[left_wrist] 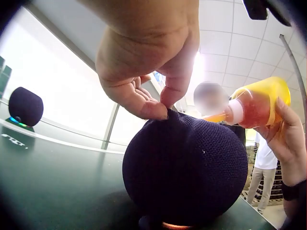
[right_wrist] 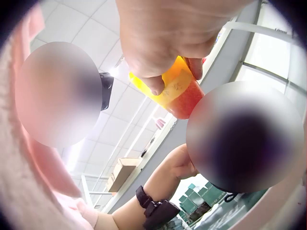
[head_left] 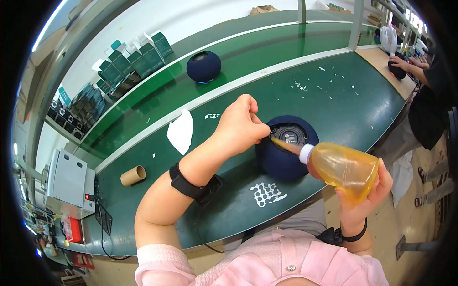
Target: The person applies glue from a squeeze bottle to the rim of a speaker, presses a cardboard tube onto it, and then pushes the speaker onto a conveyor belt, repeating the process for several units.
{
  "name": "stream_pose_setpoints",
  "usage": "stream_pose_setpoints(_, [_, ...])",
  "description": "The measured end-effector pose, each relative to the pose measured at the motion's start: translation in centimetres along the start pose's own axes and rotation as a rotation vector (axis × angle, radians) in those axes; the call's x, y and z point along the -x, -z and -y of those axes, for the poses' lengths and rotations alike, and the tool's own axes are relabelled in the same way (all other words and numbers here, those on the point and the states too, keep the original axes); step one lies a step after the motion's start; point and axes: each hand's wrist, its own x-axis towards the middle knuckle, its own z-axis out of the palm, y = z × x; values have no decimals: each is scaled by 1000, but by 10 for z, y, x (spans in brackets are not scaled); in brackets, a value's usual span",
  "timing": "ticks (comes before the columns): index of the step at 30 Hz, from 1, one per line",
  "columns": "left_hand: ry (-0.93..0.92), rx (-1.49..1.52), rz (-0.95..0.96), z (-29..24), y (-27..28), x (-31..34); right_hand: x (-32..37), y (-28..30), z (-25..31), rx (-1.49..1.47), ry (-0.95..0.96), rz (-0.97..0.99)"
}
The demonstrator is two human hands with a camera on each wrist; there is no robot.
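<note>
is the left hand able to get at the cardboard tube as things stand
Probably not right now: the left hand pinches the nearer speaker's fabric. If freed, nothing seems to block the cardboard tube.

Beyond the dark blue speaker, I have room to pass over the bench, where flat white scraps lie. My left hand blocks the speaker's left rim, and the bottle in my right hand bars its right side.

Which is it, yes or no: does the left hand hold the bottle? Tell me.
No, the right hand grips the yellow bottle, while the left hand pinches the speaker's fabric.
</note>
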Motion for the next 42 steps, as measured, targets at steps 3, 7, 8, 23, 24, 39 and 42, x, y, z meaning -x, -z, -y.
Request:
stream_pose_setpoints(3, [-9,13,8,0,-1,0,1,1,-1,-60,-152,-58])
stream_pose_setpoints(7, [-7,-20,-6,-1,-2,0,-6,-2,-17,-247,-237,-236])
stream_pose_setpoints(8, [-10,-32,-12,-1,-2,0,-7,-3,-22,-337,-300,-304])
stream_pose_setpoints(23, [-3,236,18,38,10,53,-26,-2,-51,-1460,-1169,-304])
stream_pose_setpoints(24, [37,239,36,38,9,61,-27,-3,-49,-1461,-1174,-300])
stream_pose_setpoints(39, [-622,-44,287,-14,-10,32,-57,-15,-23,-1531,-1140,-28])
stream_pose_setpoints(42, [-288,-366,266,-62,20,52,-56,-7,-23,-1586,-1175,-65])
